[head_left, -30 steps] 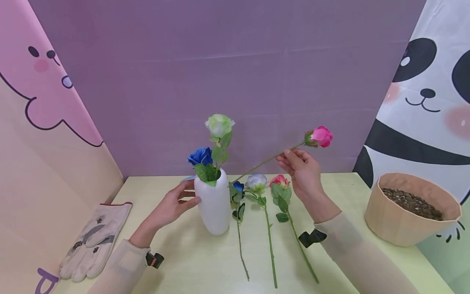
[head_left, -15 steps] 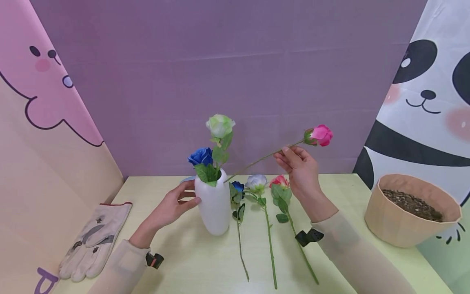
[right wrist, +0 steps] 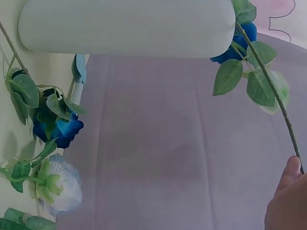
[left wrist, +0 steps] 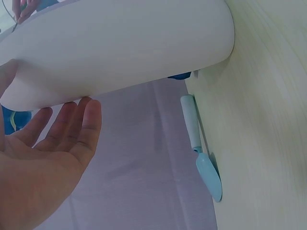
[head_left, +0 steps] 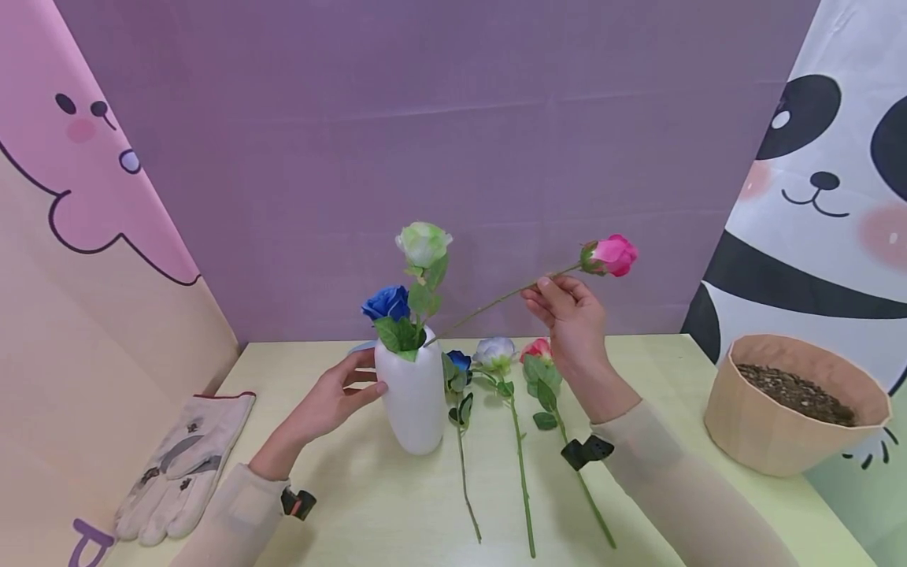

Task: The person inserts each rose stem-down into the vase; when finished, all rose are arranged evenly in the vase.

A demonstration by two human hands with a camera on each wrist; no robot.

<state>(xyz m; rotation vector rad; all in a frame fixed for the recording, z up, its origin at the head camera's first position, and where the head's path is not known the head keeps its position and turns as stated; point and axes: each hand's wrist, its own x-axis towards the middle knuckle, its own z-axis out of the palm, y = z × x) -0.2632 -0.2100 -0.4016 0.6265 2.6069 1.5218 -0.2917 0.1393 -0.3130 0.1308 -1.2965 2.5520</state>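
My right hand [head_left: 575,319] pinches the stem of a bright pink rose [head_left: 612,256] just below its bloom. The stem slants down to the left, its lower end right at the mouth of a white vase [head_left: 412,402]. In the right wrist view that stem [right wrist: 283,112] crosses in front of leaves by the vase mouth. My left hand [head_left: 333,398] holds the upright vase from the left, thumb in front; the left wrist view has its fingertips [left wrist: 92,112] against the wall. Inside the vase stand a blue rose [head_left: 386,303] and a taller pale green-white rose [head_left: 423,244].
Right of the vase lie a blue flower [head_left: 460,361], a pale lavender flower [head_left: 494,352] and a coral one [head_left: 536,349], stems toward me. A light-blue trowel [left wrist: 209,177] lies behind the vase. Gloves [head_left: 187,465] are at left, a soil-filled pot [head_left: 765,429] at right.
My right hand has moved left and slightly up with the pink rose, bringing the stem's lower end from beside the vase to its mouth. My left hand and the vase have stayed put.
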